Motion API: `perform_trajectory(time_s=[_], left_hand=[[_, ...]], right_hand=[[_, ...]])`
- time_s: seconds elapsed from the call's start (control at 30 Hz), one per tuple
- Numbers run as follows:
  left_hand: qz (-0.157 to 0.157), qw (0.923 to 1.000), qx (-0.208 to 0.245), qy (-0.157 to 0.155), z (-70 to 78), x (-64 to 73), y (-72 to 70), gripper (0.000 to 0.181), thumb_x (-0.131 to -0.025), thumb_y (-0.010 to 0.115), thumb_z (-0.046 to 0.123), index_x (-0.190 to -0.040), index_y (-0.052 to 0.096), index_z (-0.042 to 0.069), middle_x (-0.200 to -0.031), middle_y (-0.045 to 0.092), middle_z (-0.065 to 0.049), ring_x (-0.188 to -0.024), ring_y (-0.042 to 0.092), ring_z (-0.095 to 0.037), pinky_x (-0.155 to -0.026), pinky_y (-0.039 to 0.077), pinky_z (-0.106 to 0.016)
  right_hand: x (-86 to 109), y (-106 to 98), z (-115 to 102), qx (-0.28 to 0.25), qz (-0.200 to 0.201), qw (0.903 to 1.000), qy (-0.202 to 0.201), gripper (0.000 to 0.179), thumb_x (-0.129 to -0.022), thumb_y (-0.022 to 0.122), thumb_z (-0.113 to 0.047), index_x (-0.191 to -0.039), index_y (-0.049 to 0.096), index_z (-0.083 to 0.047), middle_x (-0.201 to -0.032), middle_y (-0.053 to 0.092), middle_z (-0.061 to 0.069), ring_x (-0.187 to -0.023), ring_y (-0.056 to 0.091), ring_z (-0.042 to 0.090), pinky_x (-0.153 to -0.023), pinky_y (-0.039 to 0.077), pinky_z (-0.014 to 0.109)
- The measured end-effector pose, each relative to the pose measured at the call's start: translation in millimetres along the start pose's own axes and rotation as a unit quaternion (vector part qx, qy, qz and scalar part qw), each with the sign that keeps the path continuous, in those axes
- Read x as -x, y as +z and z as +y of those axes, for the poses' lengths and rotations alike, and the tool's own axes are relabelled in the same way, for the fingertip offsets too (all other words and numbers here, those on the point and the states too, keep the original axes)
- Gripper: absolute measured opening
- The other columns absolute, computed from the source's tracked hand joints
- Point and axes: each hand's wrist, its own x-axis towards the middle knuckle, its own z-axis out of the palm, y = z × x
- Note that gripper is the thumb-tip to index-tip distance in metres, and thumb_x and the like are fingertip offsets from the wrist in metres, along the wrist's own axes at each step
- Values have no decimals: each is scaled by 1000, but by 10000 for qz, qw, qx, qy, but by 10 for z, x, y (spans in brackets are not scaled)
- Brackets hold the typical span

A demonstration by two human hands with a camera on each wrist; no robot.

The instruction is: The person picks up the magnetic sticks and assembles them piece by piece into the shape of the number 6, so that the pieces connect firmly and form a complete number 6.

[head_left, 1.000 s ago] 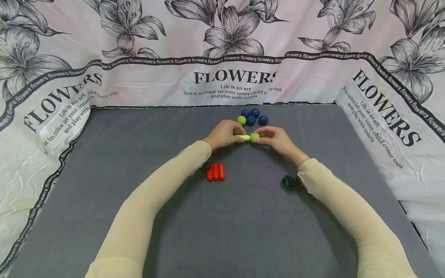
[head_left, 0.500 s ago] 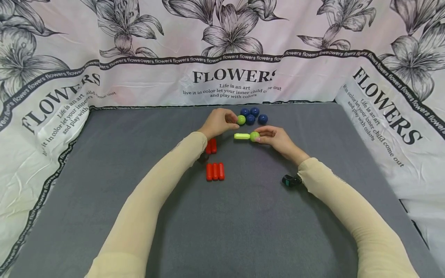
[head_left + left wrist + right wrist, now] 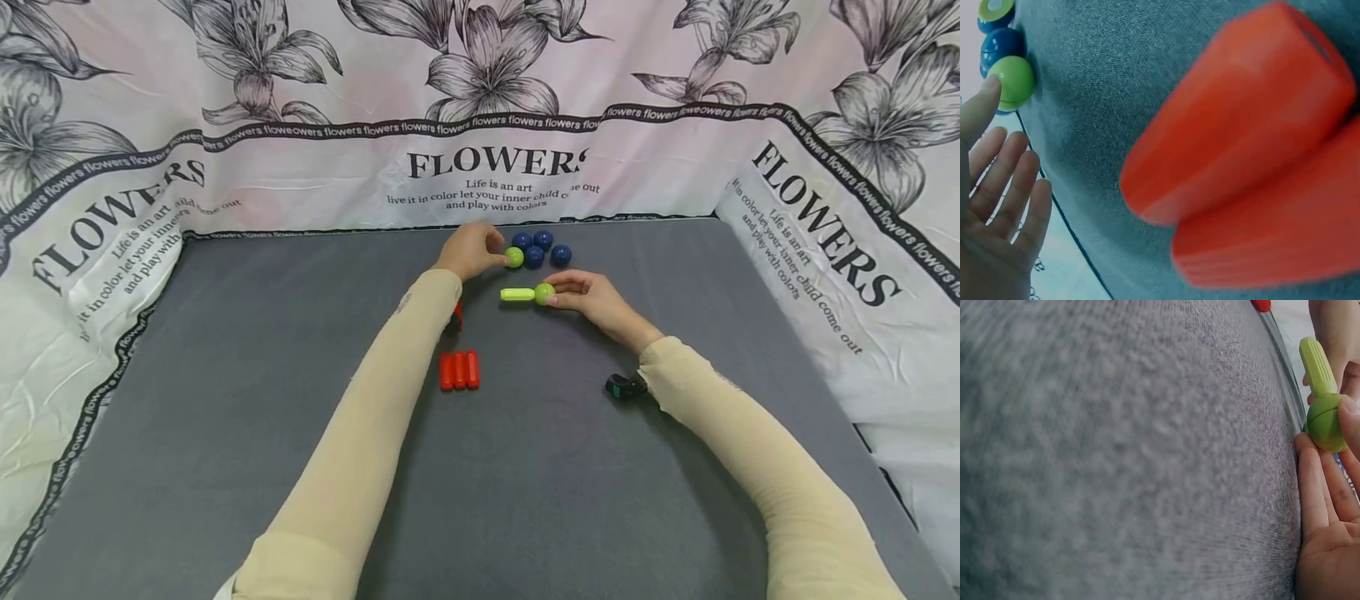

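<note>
My right hand pinches a lime-green ball between thumb and fingers. A lime-green rod sticks out from that ball to the left; both show in the right wrist view as one joined piece, with a grooved rod rising from the ball. My left hand is at a second lime-green ball near the table's back edge. In the left wrist view its thumb tip overlaps this ball, while the other fingers stay extended, away from it.
Several dark blue balls sit right of the second green ball. Three red rods lie side by side nearer me. More red rods lie under my left wrist, partly hidden by the sleeve in the head view. A printed flower curtain closes off the back.
My left hand has let go of the green rod and moved back to the second green ball. The right hand has kept its ball, with the rod attached, in nearly the same place.
</note>
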Motion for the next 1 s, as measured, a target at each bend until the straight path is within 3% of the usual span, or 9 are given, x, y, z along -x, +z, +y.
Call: perform_trajectory(time_s=[0.37,0.63,1.0], left_hand=[[-12,9988,268,-402,-46,-8,86,42,-85,78,36,-119,68,13,-116,71,-4,-107,64,-18,-98,51,-35],[110,9989,293,-336,38,26,102,43,-85,78,36,-118,68,11,-113,71,-5,-107,65,-19,-99,50,-37],[29,9992,195,-345,36,-31,167,43,-89,73,41,-121,68,13,-118,70,-4,-109,63,-18,-99,51,-36]], right_hand=[[-17,-11,31,-199,-84,9997,-149,41,-89,75,-20,-126,64,-7,-107,73,-12,-101,67,1,-83,54,17],[-23,-5,37,-293,-69,9994,-143,40,-90,74,-18,-126,63,-5,-105,73,-11,-101,68,2,-83,54,18],[-17,-13,24,-370,-141,9992,-114,40,-91,71,-13,-129,61,-2,-104,73,-12,-99,67,1,-83,53,17]])
